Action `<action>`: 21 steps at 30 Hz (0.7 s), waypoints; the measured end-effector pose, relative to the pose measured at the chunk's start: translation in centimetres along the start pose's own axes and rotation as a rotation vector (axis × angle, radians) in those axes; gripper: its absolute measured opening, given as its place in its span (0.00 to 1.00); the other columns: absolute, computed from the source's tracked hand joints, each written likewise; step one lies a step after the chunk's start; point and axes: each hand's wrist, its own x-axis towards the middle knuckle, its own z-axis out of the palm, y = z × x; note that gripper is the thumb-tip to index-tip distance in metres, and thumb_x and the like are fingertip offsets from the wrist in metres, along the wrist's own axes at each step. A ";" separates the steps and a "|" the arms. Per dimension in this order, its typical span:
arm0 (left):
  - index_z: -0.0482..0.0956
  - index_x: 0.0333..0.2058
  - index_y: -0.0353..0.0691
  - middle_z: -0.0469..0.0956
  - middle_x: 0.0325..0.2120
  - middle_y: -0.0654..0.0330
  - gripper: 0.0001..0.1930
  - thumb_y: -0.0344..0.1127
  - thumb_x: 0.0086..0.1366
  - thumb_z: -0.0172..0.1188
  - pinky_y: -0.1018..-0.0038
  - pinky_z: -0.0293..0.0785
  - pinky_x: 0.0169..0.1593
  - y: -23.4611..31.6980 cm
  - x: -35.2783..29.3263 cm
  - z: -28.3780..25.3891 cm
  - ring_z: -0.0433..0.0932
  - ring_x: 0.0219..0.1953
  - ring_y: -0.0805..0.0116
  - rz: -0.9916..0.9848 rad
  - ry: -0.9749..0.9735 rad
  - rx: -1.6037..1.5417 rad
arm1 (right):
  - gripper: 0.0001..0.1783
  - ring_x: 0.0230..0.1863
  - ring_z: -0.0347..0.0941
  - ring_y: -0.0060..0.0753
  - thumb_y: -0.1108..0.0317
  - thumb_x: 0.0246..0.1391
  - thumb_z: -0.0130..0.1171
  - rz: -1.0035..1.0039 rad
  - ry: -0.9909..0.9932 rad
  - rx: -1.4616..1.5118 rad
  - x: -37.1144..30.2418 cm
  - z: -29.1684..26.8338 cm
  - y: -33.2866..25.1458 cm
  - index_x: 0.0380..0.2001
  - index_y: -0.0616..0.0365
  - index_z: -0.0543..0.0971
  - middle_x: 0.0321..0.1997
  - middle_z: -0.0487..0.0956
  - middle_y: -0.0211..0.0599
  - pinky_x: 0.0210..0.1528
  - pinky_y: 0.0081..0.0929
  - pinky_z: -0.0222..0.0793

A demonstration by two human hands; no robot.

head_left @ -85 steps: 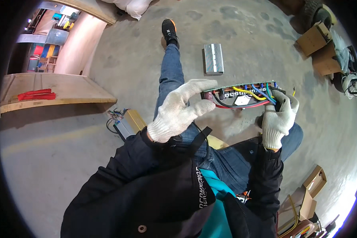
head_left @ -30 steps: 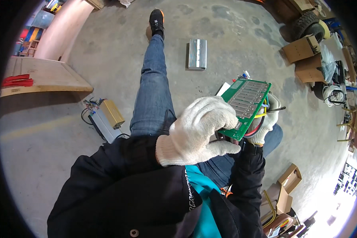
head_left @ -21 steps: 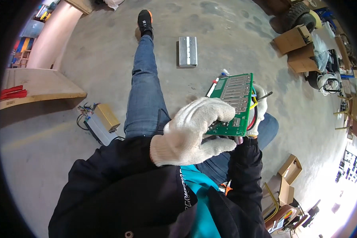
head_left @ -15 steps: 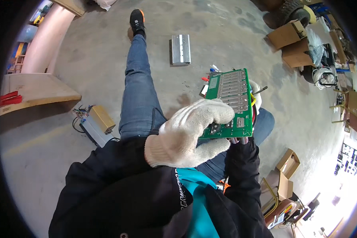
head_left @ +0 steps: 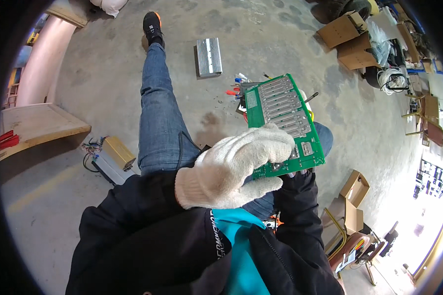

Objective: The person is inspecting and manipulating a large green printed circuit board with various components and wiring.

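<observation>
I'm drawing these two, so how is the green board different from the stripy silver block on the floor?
The green board is mostly green, while the silver block is grey and ridged. The green board is a thin sheet; the silver block looks thicker. The green board is held up off the floor, but the silver block lies on it. Both are roughly rectangular with rows of straight lines.

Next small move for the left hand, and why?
I'd probably bring the left hand's thumb up against the lower edge of the green circuit board. Its fingers overlap the board's face while the thumb sits low by that edge, contact unclear. The right hand is mostly hidden behind the board, so its support can't be judged.
</observation>
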 end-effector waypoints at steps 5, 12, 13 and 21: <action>0.77 0.58 0.36 0.81 0.61 0.42 0.33 0.22 0.56 0.83 0.52 0.79 0.66 0.0 -0.1 0.1 0.82 0.64 0.41 -0.016 -0.007 -0.009 | 0.43 0.43 0.88 0.56 0.36 0.76 0.42 0.015 -0.012 -0.007 -0.3 -0.2 0.3 0.65 0.70 0.77 0.54 0.86 0.62 0.47 0.50 0.89; 0.80 0.54 0.35 0.82 0.58 0.43 0.29 0.25 0.55 0.84 0.49 0.78 0.68 0.1 0.5 0.3 0.83 0.63 0.42 0.049 -0.028 0.067 | 0.43 0.44 0.88 0.55 0.35 0.75 0.43 0.026 -0.020 -0.015 -3.2 -1.2 0.1 0.64 0.70 0.77 0.54 0.86 0.62 0.47 0.49 0.89; 0.81 0.53 0.36 0.83 0.58 0.44 0.28 0.26 0.55 0.84 0.49 0.78 0.68 0.2 0.5 0.3 0.83 0.62 0.42 0.051 -0.024 0.072 | 0.43 0.44 0.88 0.55 0.35 0.75 0.43 0.030 -0.025 -0.015 -2.3 -1.2 0.0 0.64 0.70 0.77 0.54 0.86 0.62 0.47 0.49 0.89; 0.83 0.53 0.36 0.83 0.58 0.45 0.27 0.26 0.54 0.83 0.49 0.79 0.67 0.2 0.5 0.4 0.82 0.62 0.42 0.053 -0.035 0.086 | 0.44 0.44 0.88 0.55 0.35 0.75 0.43 0.036 -0.040 -0.027 -1.2 -1.6 -0.4 0.64 0.70 0.77 0.54 0.86 0.61 0.47 0.49 0.89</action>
